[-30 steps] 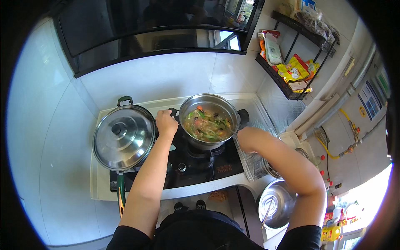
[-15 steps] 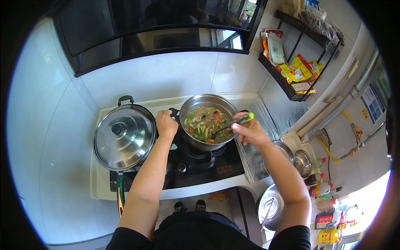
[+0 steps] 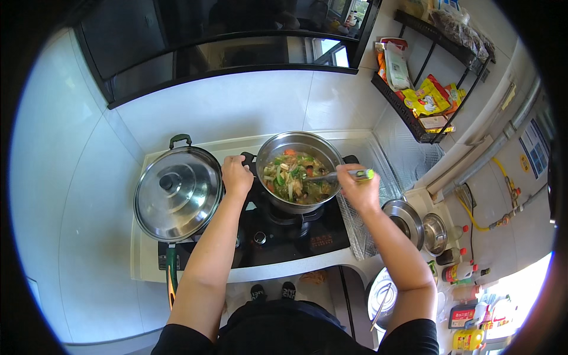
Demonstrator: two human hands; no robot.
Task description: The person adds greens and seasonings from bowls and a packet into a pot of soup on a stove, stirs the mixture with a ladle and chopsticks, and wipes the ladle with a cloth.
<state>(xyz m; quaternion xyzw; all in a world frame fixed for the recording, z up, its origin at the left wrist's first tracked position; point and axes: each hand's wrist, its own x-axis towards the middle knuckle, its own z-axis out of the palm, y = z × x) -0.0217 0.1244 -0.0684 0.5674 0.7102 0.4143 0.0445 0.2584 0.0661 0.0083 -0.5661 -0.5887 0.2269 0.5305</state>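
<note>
White tiles back the stove [image 3: 296,236]. Left hand [image 3: 235,176] grips the pot [image 3: 299,171] handle; right hand [image 3: 357,189] clenches a spoon [image 3: 343,175] in the vegetables.

Left hand [image 3: 235,175] grips the handle of the steel pot [image 3: 300,170] on the black gas hob [image 3: 278,236]. Right hand [image 3: 357,190] holds a green-handled utensil [image 3: 343,175], tip in the vegetables. Lidded pan [image 3: 177,192] sits just left, on the other burner.
</note>
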